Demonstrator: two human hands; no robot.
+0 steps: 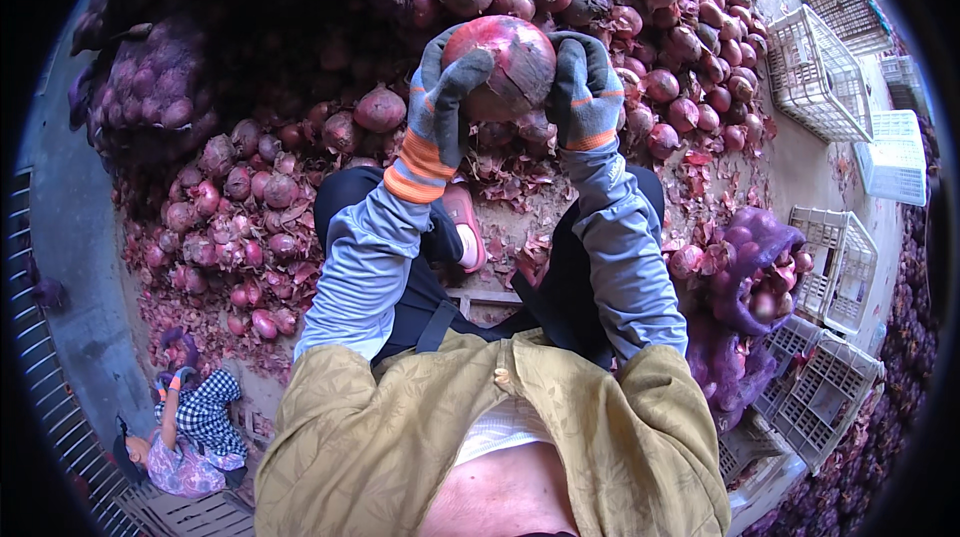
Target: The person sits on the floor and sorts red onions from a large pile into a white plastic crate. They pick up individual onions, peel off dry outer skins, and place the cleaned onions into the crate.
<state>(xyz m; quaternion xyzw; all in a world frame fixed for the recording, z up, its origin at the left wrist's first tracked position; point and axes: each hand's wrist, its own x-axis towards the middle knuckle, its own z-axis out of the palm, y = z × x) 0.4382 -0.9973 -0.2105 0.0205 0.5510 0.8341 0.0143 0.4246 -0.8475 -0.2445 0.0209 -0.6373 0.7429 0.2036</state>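
Note:
A large red onion [517, 71] with partly loose, dark outer skin is held up between my two gloved hands, above the floor in front of me. My left hand [450, 90], in a grey and orange work glove, grips its left side with the thumb across the front. On the onion's right side my right hand [585, 79] presses, in a matching glove, its fingers bent. Behind and around the hands lies a heap of red onions [682, 45], with another pile of onions [225, 199] to the left. Dry onion skins [517, 188] cover the floor below.
Plastic crates [817, 75] stand along the right, several more [817, 379] lower down. Purple mesh bags of onions sit at right [754, 267] and upper left [150, 79]. A co-worker [187, 447] sits at lower left near a metal railing [52, 372].

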